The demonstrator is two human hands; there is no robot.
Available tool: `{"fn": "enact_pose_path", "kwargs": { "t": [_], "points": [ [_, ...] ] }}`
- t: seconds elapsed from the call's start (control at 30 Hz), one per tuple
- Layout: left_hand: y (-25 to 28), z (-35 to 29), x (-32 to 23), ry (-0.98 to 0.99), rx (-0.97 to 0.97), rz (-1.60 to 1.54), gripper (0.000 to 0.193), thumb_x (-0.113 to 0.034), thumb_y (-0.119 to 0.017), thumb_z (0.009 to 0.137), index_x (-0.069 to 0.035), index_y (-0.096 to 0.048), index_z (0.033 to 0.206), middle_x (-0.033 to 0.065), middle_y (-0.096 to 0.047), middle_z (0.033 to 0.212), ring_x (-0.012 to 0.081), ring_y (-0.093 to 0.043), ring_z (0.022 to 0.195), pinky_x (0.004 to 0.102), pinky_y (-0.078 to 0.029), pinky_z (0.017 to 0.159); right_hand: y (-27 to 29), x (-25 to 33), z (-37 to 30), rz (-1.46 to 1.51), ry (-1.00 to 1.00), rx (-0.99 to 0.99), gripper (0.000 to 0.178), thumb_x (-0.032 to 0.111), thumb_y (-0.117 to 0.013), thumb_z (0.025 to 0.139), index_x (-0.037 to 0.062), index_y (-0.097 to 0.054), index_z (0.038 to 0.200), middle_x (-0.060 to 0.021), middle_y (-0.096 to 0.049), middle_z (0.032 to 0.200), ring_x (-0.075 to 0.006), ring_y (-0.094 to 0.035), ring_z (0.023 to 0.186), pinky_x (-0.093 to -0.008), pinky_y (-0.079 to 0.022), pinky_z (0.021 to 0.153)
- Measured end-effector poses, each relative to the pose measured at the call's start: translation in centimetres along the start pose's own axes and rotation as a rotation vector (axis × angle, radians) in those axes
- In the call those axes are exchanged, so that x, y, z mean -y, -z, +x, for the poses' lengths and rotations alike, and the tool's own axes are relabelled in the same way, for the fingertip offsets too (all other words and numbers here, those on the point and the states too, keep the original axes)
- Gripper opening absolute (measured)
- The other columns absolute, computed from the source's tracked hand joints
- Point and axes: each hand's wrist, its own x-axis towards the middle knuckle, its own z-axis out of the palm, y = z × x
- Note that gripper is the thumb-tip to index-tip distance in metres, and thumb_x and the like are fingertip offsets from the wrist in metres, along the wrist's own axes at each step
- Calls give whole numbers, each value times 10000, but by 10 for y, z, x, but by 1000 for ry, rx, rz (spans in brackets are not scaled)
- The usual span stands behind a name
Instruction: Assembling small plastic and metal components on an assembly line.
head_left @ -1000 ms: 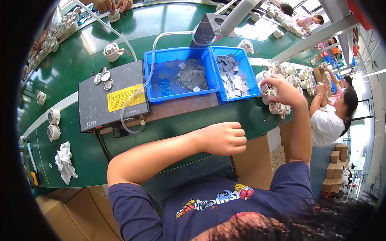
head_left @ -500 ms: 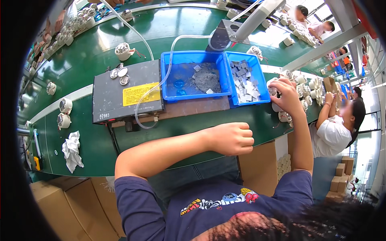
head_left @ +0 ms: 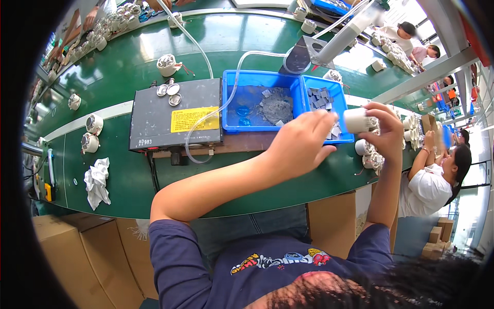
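My right hand [head_left: 385,127] is closed around a white cylindrical motor housing [head_left: 356,120], held on its side above the right edge of the small blue tray [head_left: 350,138]. My left hand [head_left: 303,138] reaches toward it from the left, thumb apart from the fingers, nothing visible in it. Its fingertips are slightly blurred and close to the housing, and I cannot tell if they touch. Below them the tray holds many small grey and pale square pieces [head_left: 320,98], partly hidden by my left hand. More white housings [head_left: 371,159] with wires stand beside my right hand.
A larger blue tray [head_left: 226,121] with grey powder adjoins the small one. Left of it sits a dark control box [head_left: 154,121] with a clear hose [head_left: 238,85] running across. A crumpled white cloth [head_left: 96,183] lies on the green table [head_left: 128,180]. A co-worker [head_left: 429,180] sits at right.
My right hand has lifted a white housing from the group on the right and brought it left. My left hand has risen from the table's near edge and uncurled toward it. The view has shifted slightly.
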Motion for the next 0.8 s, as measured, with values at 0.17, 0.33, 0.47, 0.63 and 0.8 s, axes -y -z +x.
{"fn": "enact_pose_path", "kwargs": {
  "t": [0.17,0.33,0.47,0.63,0.8],
  "points": [
    [25,10,18,301,141,-28,840,-331,-970,790,73,-590,1421,279,-766,1121,473,-759,1019,513,-601,902,-66,43,54,-22,1,226,529,44,-1004,640,-3,-801,1126,-139,-776,1215,-243,-729,1136,-390,-580,1005],
    [39,32,18,531,182,-53,718,-293,-972,798,60,-618,1313,285,-771,1150,456,-770,1044,486,-610,899,-79,22,81,311,-51,234,471,33,-983,734,-26,-776,1153,-125,-769,1251,-202,-725,1119,-361,-596,1007],
    [42,32,30,564,10,-125,719,-193,-983,794,54,-583,1339,256,-785,1159,393,-787,1084,438,-613,923,-102,-2,87,700,-162,94,362,-61,-902,840,-40,-732,1158,-173,-750,1276,-218,-739,1133,-390,-598,1044],
    [36,31,38,543,-159,-275,654,-110,-961,826,57,-587,1335,225,-771,1201,310,-788,1117,398,-632,925,-128,-12,86,782,-228,-147,242,80,-780,1009,-42,-736,1213,-152,-781,1207,-208,-746,1105,-363,-579,1039],
    [34,31,49,492,-189,-265,605,-24,-923,856,61,-587,1352,192,-726,1308,275,-751,1189,370,-647,980,-153,-12,64,821,-199,-257,452,113,-694,1021,-53,-630,1437,-175,-711,1360,-231,-677,1256,-379,-507,1122]
  ]
}}
